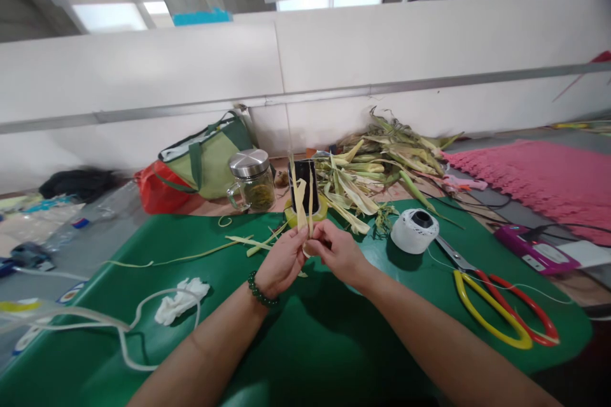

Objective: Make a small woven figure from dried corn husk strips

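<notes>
Over the middle of the green mat [214,343] my two hands meet. My left hand [281,262], with a dark green bead bracelet [260,291] at its wrist, is closed on pale strips of corn husk [300,202] that stick up from the fingers. The fingers of my right hand [338,253] pinch the base of the strips right beside the left thumb. A dark phone [305,183] stands upright just behind the strips, near a yellow tape roll [321,208]. Thin husk scraps [260,245] lie left of my hands.
A pile of corn husks [367,172] lies behind. At right are a white thread spool [414,231], large scissors [496,305] and a purple power strip [537,249]. A glass jar [252,184], a green bag [210,162], crumpled tissue [181,301] and white cable [125,331] are at left.
</notes>
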Tool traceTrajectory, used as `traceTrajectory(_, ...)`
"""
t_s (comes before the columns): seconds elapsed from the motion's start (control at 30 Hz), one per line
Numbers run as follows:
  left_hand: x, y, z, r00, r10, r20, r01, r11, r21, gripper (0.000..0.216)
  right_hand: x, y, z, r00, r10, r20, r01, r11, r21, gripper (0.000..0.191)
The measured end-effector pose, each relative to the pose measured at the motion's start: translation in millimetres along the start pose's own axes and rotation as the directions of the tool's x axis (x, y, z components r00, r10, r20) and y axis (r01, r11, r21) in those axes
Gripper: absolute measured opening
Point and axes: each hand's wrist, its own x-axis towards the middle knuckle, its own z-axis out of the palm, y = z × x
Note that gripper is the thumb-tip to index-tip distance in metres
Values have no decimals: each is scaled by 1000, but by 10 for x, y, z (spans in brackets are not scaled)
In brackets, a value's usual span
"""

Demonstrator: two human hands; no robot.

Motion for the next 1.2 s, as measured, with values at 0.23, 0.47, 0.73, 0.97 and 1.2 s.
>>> traceTrajectory(0.23, -3, 42, -1, 999, -7, -49, 8, 1000, 23, 11, -6, -23, -39, 985, -145, 89, 150, 988, -48, 8)
traceTrajectory(0.47, 1, -17, -39, 999, -5, -47, 7, 999, 44, 14, -7, -3, -20, 992, -96, 76, 107, 982, -153, 6)
traceTrajectory(0.73, -9, -17, -11, 1000, -11, 0, 11, 995, 99, 16, -8, 4, -17, 997, -31, 77, 48, 975, -219, 3)
traceTrajectory(0.97, -14, -20, 3, 997, -35, -62, 46, 980, 192, 23, -9, -37, -80, 1000, -18, 2, 18, 926, -378, 12)
traceTrajectory(1.2, -81, 33, 20, 989, -149, -15, 143, 911, 386, 31, 61, -61, -192, 995, 65, -76, -70, 995, -65, 26)
